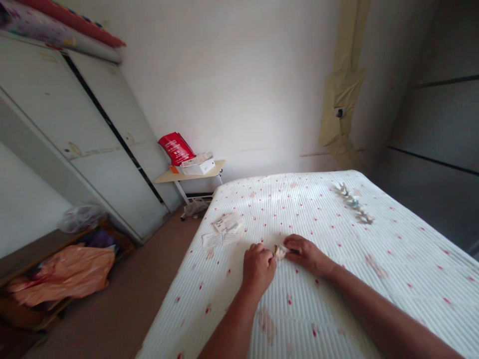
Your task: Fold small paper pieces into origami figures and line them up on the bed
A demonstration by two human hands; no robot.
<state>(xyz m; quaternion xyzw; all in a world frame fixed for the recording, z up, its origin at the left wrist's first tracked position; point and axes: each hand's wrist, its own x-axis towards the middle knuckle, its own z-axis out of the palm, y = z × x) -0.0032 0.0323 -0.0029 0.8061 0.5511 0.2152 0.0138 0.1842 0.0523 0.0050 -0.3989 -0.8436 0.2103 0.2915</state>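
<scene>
Low over the middle of the white dotted bed cover (277, 199), both hands pinch a small crumpled piece of printed paper (279, 252) between them. My left hand (258, 267) has its fingers closed on the paper's left side. My right hand (305, 253) grips the other end, its fingers bent together. Flat printed paper sheets (224, 230) lie on the bed to the left, beyond my left hand. A row of small folded paper pieces (354, 203) sits at the far right of the bed.
Beyond the bed's left edge, a small table (220, 166) holds a red bag (175, 148) and a white box (202, 167). A cabinet (101, 124) stands left, with an orange cloth or bag (71, 274) below it. Walls border the bed's far and right sides.
</scene>
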